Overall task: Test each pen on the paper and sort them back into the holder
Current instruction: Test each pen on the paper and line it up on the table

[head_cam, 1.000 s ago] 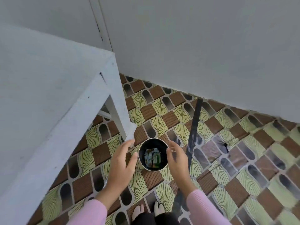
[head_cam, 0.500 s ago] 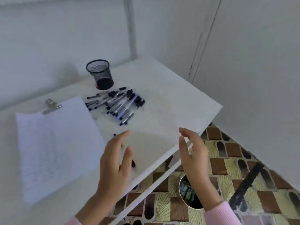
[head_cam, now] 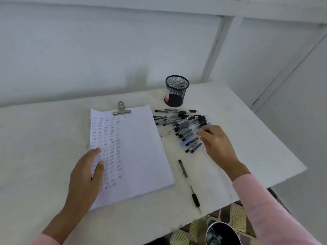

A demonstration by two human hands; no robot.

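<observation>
White tabletop is carrying everything. A sheet of paper is lying mid-table, pinned at its far edge by a metal clip. Its left half is showing columns of small pen marks, too small to read.

L hand is resting flat on the paper's left edge. Fingers are lying straight & together, thumb on the sheet, gripping nothing.

Black mesh holder is standing upright at the back, right of the clip, w/ a red label low on its side. Just in front of it a pile of pens is lying on the table, black caps, barrels overlapping, just right of the paper.

R hand is hovering at the pile's right side, fingers loosely spread & pointing left over the nearest pens. The tips are blurring out, so can't tell if they're touching a pen; no grip I can make out. A pink sleeve is covering the R forearm.

One lone pen is lying betw. the paper's right edge & the R wrist, apart from the pile. A second stray pen is lying nearer the table's front edge.

Below that edge a round dark bin is standing on a patterned tile floor, w/ sth inside, unclear what.
</observation>
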